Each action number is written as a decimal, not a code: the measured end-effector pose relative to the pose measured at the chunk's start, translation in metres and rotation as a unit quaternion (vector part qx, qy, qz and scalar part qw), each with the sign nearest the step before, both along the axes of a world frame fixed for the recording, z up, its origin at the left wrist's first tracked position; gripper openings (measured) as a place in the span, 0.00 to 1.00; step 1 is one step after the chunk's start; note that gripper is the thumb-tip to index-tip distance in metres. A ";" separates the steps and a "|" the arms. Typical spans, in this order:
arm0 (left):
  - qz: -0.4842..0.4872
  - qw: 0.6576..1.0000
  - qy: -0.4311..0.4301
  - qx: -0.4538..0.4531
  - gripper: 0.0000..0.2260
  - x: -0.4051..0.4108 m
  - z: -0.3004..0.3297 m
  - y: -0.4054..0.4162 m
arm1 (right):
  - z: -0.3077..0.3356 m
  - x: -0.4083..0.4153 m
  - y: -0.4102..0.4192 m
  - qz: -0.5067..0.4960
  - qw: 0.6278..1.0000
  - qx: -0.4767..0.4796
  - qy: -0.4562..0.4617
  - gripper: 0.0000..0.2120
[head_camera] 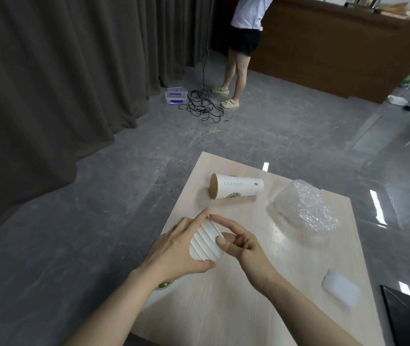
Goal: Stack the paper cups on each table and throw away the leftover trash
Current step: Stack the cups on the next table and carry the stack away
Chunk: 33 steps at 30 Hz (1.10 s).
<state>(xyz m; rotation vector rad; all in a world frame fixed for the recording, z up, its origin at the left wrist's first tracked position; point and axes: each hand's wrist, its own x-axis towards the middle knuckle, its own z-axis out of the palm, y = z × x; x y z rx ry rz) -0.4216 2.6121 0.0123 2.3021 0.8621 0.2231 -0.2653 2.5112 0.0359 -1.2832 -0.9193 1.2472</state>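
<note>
Nearest, at the lower middle of the frame, the left hand [176,248] is curled around a white ribbed cup [205,243], with its index finger lying along the top. The right hand [239,243] pinches the same cup at its right side with thumb and index finger, above the light wood worktop [236,308]. Under the left wrist a cup with green logo [160,289] shows partly. At the lower right lies a small blurred white piece [340,289]. Farther up, a crumpled bubble wrap [304,208] rests right of centre, and a tall paper cup [236,186] lies on its side, mouth to the left. At the top, a person [244,46] stands beside tangled black cables [204,103].
</note>
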 end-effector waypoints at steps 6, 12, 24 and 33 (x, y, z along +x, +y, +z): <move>0.060 0.998 -0.013 -0.011 0.46 -0.008 0.000 0.029 | -0.013 0.060 0.068 -0.052 0.976 -0.017 -0.211 0.19; 0.080 0.997 0.001 -0.009 0.46 -0.018 -0.005 0.053 | -0.049 0.115 0.152 0.089 0.791 -0.104 -0.596 0.28; 0.084 0.996 0.022 -0.025 0.46 -0.026 -0.020 0.081 | -0.069 0.126 0.191 0.198 0.696 -0.163 -0.671 0.22; 0.064 0.997 0.023 -0.031 0.46 -0.021 -0.020 0.073 | -0.042 0.130 0.165 0.134 0.767 -0.124 -0.615 0.08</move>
